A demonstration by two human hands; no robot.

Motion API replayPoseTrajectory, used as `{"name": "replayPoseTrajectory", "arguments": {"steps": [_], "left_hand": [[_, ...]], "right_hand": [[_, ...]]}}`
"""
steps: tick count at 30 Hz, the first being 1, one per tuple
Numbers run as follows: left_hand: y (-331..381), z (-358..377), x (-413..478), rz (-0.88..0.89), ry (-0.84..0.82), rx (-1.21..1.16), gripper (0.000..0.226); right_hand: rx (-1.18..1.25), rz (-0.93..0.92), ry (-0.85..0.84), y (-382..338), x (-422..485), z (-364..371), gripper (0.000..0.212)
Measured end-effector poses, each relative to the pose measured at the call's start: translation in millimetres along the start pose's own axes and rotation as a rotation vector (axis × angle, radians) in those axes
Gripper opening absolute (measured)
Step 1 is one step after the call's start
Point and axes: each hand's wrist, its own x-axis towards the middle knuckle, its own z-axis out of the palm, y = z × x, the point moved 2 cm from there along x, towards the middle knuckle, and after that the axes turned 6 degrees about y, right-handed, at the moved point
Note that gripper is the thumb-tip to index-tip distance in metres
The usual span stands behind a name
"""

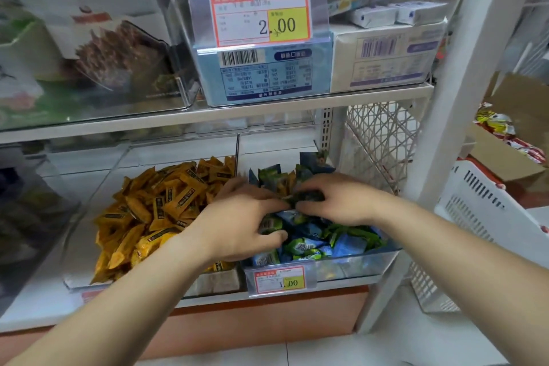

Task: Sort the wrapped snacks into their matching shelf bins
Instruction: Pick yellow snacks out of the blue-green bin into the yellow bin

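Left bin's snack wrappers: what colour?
The left bin's snack wrappers are orange-yellow with dark label strips; head view shows them best.

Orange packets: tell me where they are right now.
Head view, lower shelf: the orange packets fill the clear bin left of the blue-and-green packets, beside the left hand.

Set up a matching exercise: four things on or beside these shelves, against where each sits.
1 orange snacks
2 blue-green snacks
3 2.00 price tag
4 white basket

A in the lower right bin
B on the upper bin's front
C in the lower left bin
D right of the shelf post

Pairs: 1-C, 2-A, 3-B, 4-D
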Motion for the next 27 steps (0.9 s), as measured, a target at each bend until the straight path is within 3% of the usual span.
{"name": "replayPoseTrajectory", "arguments": {"steps": [8,11,14,17,19,22,25,27], "left_hand": [[11,2,-1,-0.049,0.142,-0.02,0.052],[18,10,6,-0.003,0.15,0.092,0.052],[17,14,7,0.017,0.148,0.106,0.051],[17,16,6,0.054,0.145,0.121,0.051],[17,17,5,0.061,0.152,0.126,0.051],[16,17,3,0.068,0.17,0.121,0.048],[15,18,3,0.079,0.191,0.121,0.046],[15,19,3,0.076,0.195,0.116,0.046]], "right_hand": [[-0.179,0.056,-0.164,5,-3,-19,0.045],[-0.13,0.141,0.016,6,15,-24,0.046],[0.088,0.078,0.227,5,42,-17,0.02],[0.112,0.141,0.049,8,71,4,0.056],[0.002,0.208,-0.085,9,85,19,0.066],[-0.117,0.182,-0.085,11,98,28,0.045],[-0.036,0.128,-0.037,14,97,25,0.024],[0.023,0.098,-0.021,16,91,18,0.022]]}}
